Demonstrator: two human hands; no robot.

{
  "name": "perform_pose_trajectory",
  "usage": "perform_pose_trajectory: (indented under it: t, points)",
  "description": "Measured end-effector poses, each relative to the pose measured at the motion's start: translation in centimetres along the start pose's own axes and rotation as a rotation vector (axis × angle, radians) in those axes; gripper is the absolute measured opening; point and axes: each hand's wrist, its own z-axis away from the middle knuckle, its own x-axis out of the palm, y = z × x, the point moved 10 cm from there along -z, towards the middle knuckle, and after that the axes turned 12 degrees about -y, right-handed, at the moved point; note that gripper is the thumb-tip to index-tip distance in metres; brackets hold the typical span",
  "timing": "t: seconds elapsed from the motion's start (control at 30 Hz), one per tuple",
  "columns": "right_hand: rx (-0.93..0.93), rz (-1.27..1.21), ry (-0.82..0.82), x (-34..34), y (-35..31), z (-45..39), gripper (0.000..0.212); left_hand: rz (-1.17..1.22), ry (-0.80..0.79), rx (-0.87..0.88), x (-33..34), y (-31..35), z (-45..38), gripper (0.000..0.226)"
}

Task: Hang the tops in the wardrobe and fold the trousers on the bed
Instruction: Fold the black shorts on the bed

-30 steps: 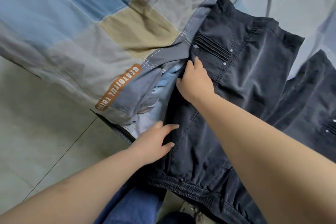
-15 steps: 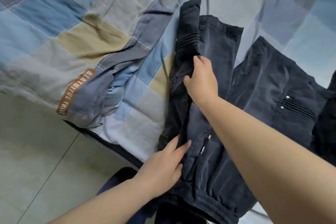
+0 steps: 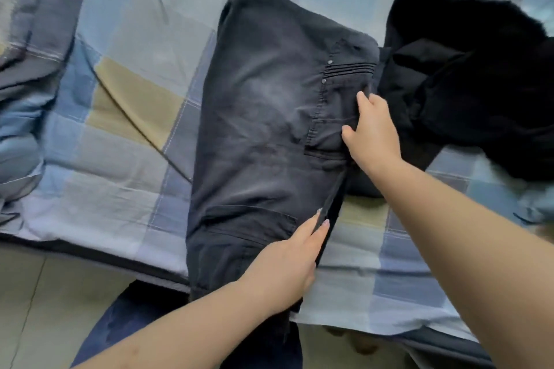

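One pair of dark grey trousers lies on the bed, folded lengthwise so one leg sits on top of the other, with the lower part hanging over the near edge of the mattress towards the floor. The person's left hand lies on the cloth near the right-hand edge, fingers straight and flat, pressing rather than clutching. The right hand is set against the same edge further up, beside the ribbed pocket detail; its thumb and one finger show spread on the cloth, but whether the rest curl round the edge I cannot tell. The trousers look like a soft brushed cotton, limp and fairly light, the kind that creases and slides on itself, so I'd say they are best taken by the doubled side seam or by the waistband and hem, where the layers are thick enough to stay together. Just to the right, touching the trousers, is one crumpled black garment, still in a heap. A rumpled patchwork quilt is bunched on the left. So I count one pair of trousers, one black garment and two hands.
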Motion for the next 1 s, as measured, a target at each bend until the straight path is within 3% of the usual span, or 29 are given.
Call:
perform_pose_trajectory:
  t: [0.1,0.23,0.4,0.6,0.67,0.8,1.0]
  points:
    - [0.061,-0.151,-0.076,1.0,4.9,0.5,0.075,-0.039,-0.085,-0.045,2.4,1.5,-1.5,0.069]
    - [0.038,-0.384,-0.121,1.6,6.5,-1.1,0.077,-0.032,-0.103,-0.091,3.5,1.2,-2.7,0.071]
    - [-0.018,-0.399,-0.144,0.7,5.5,-3.3,0.074,-0.047,-0.09,-0.11,3.7,1.3,-3.6,0.072]
    - [-0.236,-0.17,0.225,-4.1,2.4,-2.3,0.058,-0.023,0.012,-0.042,3.0,1.4,-4.0,0.069]
    - [-0.099,-0.203,0.145,-2.5,4.4,-2.8,0.06,0.023,0.011,-0.024,3.2,1.0,-4.2,0.07]
    - [0.223,-0.302,-0.188,1.9,8.9,-3.6,0.072,0.032,-0.03,0.006,3.9,0.2,-4.5,0.07]
    - [0.253,-0.601,-0.063,4.5,8.8,0.0,0.085,0.322,0.051,0.005,3.8,-3.6,-3.2,0.056]
